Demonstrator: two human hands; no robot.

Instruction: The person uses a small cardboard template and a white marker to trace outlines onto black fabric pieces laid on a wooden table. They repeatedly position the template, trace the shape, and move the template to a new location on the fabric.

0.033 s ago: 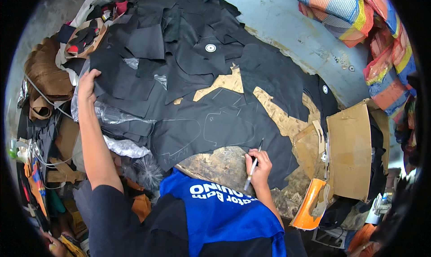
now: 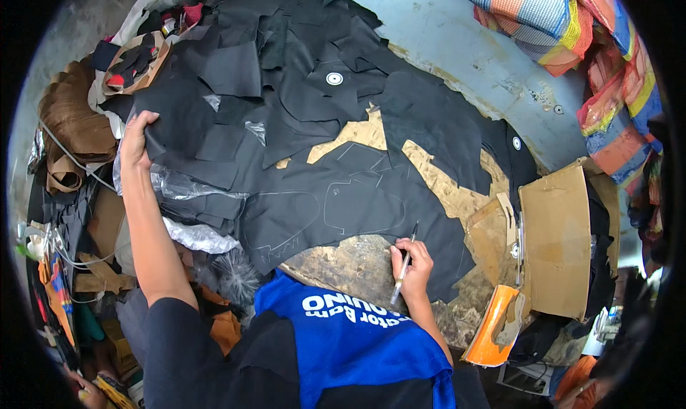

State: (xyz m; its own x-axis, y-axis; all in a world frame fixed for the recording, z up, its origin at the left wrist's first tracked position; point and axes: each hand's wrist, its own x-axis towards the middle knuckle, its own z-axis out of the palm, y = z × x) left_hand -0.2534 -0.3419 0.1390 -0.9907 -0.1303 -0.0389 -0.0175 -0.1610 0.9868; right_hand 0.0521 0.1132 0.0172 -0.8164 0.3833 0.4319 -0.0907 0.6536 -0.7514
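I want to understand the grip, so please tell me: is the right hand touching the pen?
Touching. The head view shows the right hand closed around the pen, whose two ends stick out beyond the grip.

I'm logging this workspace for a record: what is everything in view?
Black sheets: many, black, heaped across the centre
Drawn shapes: several, white-outlined, on the nearest sheet
Worktable: one, mottled brown, beneath the sheets
Clear plastic: several, transparent, left
Round markers: several, white, scattered
Cardboard box: one, brown, right
Curved piece: one, orange, lower right
Woven sheeting: count unclear, multicoloured, upper right
Rolled material: at least one, brown, left
Clutter: uncountable, mixed colours, left edge
Pen: one, whitish, lower centre
Shirt: one, blue and black, bottom
Left hand: one, bare, gripping the sheets' left edge
Right hand: one, bare, holding the pen
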